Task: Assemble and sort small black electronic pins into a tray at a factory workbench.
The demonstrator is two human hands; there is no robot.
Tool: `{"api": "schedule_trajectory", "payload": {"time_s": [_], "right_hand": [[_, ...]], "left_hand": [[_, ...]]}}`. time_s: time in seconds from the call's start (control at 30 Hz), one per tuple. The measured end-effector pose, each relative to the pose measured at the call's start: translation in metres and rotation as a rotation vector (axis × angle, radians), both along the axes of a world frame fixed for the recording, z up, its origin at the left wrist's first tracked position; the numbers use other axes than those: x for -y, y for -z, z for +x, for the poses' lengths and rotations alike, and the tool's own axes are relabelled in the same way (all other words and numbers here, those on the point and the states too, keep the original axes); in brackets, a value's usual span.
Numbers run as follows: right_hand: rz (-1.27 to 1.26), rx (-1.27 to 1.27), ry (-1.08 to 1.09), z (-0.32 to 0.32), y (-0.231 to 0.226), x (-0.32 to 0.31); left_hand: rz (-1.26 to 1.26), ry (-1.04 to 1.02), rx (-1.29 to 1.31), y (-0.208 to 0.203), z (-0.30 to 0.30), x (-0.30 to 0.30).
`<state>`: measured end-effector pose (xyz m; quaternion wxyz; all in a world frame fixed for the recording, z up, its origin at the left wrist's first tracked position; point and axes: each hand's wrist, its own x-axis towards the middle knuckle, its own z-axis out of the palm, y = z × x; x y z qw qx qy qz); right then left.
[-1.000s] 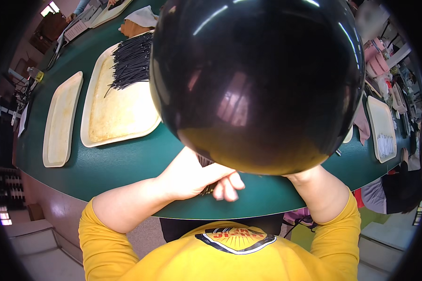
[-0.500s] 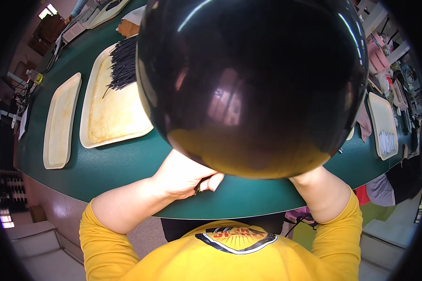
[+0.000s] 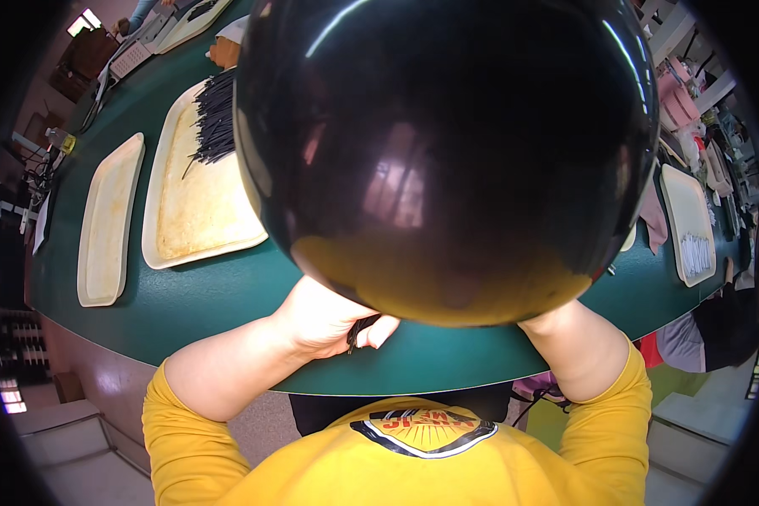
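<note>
A big glossy black dome, shaped like a lampshade, hides the middle of the table and most of my hands. From under its lower left edge comes my left hand, brightly lit. Its fingers are closed around a bundle of thin black wires, whose ends stick out beside the thumb. Of my right hand, only the wrist and the part near it show below the dome's lower right edge. Its fingers are hidden, and so is anything they touch.
Left of the dome, a cream tray holds a pile of thin black wires. Further left lies another cream tray. A tray with thin whitish pieces stands far right, near a pink cloth. Another person's arm reaches in at top left.
More of the black wire bundle now shows in my left hand. The dome appears slightly further left in the picture. My forearms are nearly where they were.
</note>
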<state>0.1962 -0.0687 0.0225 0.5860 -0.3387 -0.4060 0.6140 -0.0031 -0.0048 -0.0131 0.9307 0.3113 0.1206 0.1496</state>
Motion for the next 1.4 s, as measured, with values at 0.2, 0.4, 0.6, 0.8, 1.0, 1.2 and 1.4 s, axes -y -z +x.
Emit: {"api": "schedule_trajectory", "payload": {"time_s": [0.2, 0.4, 0.6, 0.8, 1.0, 1.2, 1.4], "right_hand": [[0.111, -0.03, -0.198, -0.026, 0.005, -0.004], [0.026, 0.222, 0.063, -0.035, -0.018, -0.009], [0.038, 0.218, 0.096, -0.012, 0.007, -0.013], [-0.082, -0.008, 0.049, -0.002, 0.002, -0.014], [0.052, 0.114, -0.022, -0.007, 0.005, -0.017], [0.178, 0.264, 0.18, -0.018, -0.001, -0.015], [0.359, 0.352, 0.259, -0.014, 0.004, -0.009]], "left_hand": [[-0.18, 0.167, 0.138, -0.003, -0.006, -0.001], [0.051, 0.01, -0.072, -0.015, -0.009, -0.008], [0.058, -0.002, -0.112, -0.013, -0.005, -0.016], [0.044, -0.044, -0.101, -0.008, 0.004, -0.014], [0.069, -0.021, -0.091, -0.026, 0.003, -0.014], [0.122, -0.003, -0.161, -0.042, -0.007, -0.019], [0.101, -0.052, -0.122, -0.033, 0.002, -0.005]]}}
